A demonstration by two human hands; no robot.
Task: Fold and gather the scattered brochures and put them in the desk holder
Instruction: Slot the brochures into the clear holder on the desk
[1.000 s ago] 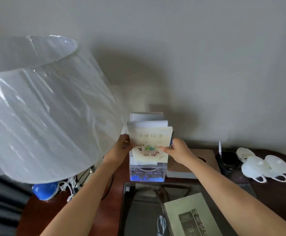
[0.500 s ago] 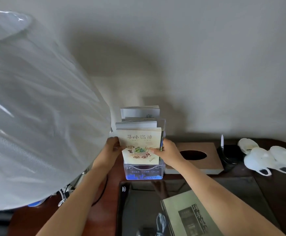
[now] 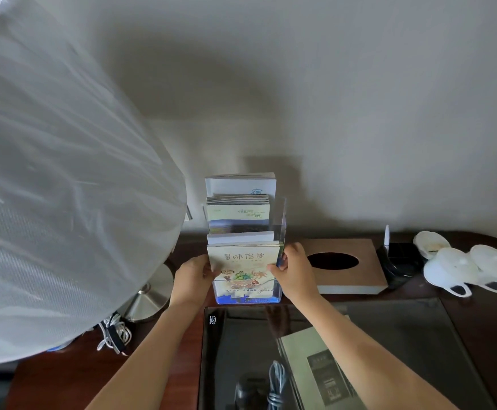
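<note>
Brochures (image 3: 243, 263) sit part-way into the front slot of the clear holder (image 3: 279, 220) at the table's back edge. Your left hand (image 3: 192, 279) and right hand (image 3: 296, 272) pinch their sides. Pushing unevenly could buckle them or tip the holder.

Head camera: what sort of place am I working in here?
Probably a hotel room desk. A clear tiered brochure holder full of leaflets stands against the wall, beside a wooden tissue box, upturned white cups and a lamp whose shade is wrapped in plastic. Both hands grip the front brochure.
</note>
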